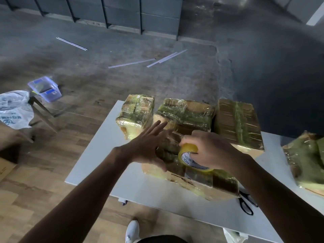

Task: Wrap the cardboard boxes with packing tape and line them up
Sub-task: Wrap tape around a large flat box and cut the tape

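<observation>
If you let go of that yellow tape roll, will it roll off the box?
Probably, if it's left on edge: the tape roll is a round ring, and the right hand holds it tilted on the nearest box. The box's shiny wrapped top looks slippery, so it might slide too. Laid flat, it would likely stay.

The roll of packing tape (190, 163) that my right hand (212, 149) grips carries black capitals on its white inner ring. I can read "ADE IN CHI", and the rest is cut off by my fingers and the roll's edge. The white plastic bag (14, 109) off to my left bears blue printing too blurred to read, and the black marks on the cardboard box (196, 185) under the roll are no clearer.
</observation>
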The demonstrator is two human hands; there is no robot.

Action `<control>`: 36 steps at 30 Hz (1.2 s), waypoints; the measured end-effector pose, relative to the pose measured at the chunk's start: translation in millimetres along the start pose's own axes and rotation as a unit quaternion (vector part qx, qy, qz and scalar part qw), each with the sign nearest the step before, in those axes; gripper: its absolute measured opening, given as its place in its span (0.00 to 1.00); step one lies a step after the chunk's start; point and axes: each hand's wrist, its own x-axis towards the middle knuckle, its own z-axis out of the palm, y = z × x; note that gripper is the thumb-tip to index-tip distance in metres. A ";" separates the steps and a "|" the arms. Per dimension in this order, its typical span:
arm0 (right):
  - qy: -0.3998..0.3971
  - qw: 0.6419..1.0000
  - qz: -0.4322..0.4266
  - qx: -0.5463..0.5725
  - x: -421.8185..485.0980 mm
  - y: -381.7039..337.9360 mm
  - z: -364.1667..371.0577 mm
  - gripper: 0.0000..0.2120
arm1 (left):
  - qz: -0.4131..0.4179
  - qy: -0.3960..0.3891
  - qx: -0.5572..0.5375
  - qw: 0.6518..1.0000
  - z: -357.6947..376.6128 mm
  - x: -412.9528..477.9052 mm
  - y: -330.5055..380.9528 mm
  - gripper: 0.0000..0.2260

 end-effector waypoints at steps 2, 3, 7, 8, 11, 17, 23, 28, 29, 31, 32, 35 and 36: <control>0.009 1.000 0.003 0.001 -0.3 1.0 1.2 0.18 | 0.007 -0.065 0.048 0.997 -4.4 5.9 -4.5 0.61; 0.011 1.000 0.004 0.007 -0.9 2.1 1.2 0.18 | 0.005 -0.071 0.066 0.995 -5.4 9.1 -4.6 0.62; 0.027 0.999 0.004 0.037 -3.5 11.1 2.1 0.18 | 0.001 -0.016 0.111 0.994 -2.2 11.5 -1.7 0.61; 0.039 0.998 0.002 0.043 -5.1 13.7 2.7 0.18 | 0.002 -0.005 0.107 0.994 -1.0 10.9 -1.5 0.60; 0.068 0.990 -0.001 0.121 -13.2 22.3 6.3 0.22 | 0.010 0.016 0.085 0.996 -0.4 10.4 -1.0 0.55; 0.096 0.955 0.028 0.280 -36.8 36.5 25.0 0.27 | 0.056 0.037 0.051 0.996 5.8 4.3 -1.3 0.33; 0.074 0.988 -0.027 0.129 -27.2 38.0 13.5 0.31 | 0.035 0.047 0.080 0.995 15.8 3.7 -6.5 0.33; -0.057 0.998 0.012 0.027 -32.7 49.1 -19.0 0.25 | 0.038 0.058 0.079 0.994 15.8 3.8 -4.9 0.32; -0.078 0.997 0.023 -0.005 -32.8 47.3 -24.0 0.25 | 0.043 0.059 0.079 0.994 15.2 3.6 -3.7 0.31; -0.095 0.992 0.031 -0.076 -27.4 37.8 -27.4 0.24 | 0.050 0.052 0.085 0.994 13.8 3.9 -3.2 0.31; -0.095 0.990 0.031 -0.104 -23.6 31.4 -26.2 0.24 | 0.054 0.046 0.095 0.993 12.5 4.1 -2.9 0.30; -0.044 0.994 0.032 -0.098 -20.3 20.2 -21.6 0.25 | 0.063 0.023 0.145 0.987 9.6 6.8 -0.8 0.30; -0.015 0.997 0.034 -0.064 -23.9 20.8 -20.1 0.25 | 0.062 0.016 0.164 0.984 8.8 7.6 0.0 0.30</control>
